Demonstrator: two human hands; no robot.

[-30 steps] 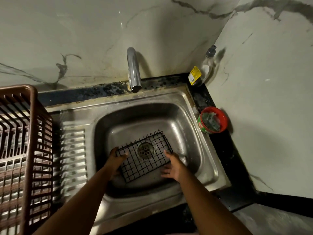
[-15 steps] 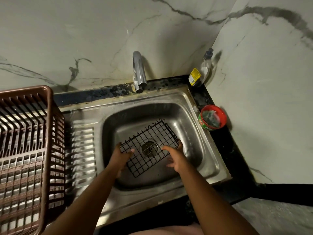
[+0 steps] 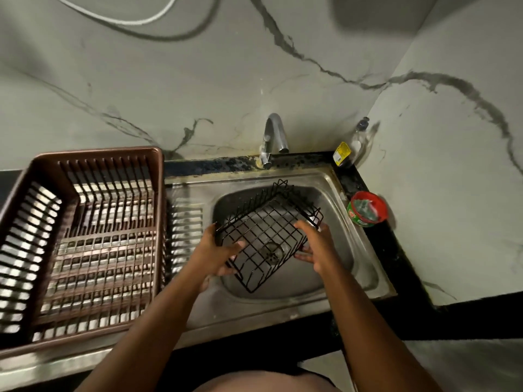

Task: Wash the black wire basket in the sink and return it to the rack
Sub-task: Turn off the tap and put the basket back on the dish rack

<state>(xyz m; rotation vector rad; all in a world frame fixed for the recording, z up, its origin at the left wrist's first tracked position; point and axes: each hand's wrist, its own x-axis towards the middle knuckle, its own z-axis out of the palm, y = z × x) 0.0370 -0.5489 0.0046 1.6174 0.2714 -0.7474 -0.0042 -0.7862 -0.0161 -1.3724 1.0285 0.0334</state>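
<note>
The black wire basket (image 3: pixel 268 230) hangs tilted above the steel sink (image 3: pixel 356 241), lifted off its floor, with the drain visible through its mesh. My left hand (image 3: pixel 218 253) grips its left edge, fingers curled under the wire. My right hand (image 3: pixel 314 247) holds its right edge, thumb over the rim and fingers below. The brown plastic dish rack (image 3: pixel 82 241) stands on the drainboard to the left of the sink, with nothing in it. No water runs from the tap (image 3: pixel 273 137).
A soap bottle (image 3: pixel 351 145) stands in the back right corner. A red and green tub (image 3: pixel 368 209) with a scrubber sits on the black counter right of the sink. Marble walls close the back and right side.
Both hands have lifted the basket from the sink floor and tilted it up. The view has shifted so that more of the rack shows on the left.
</note>
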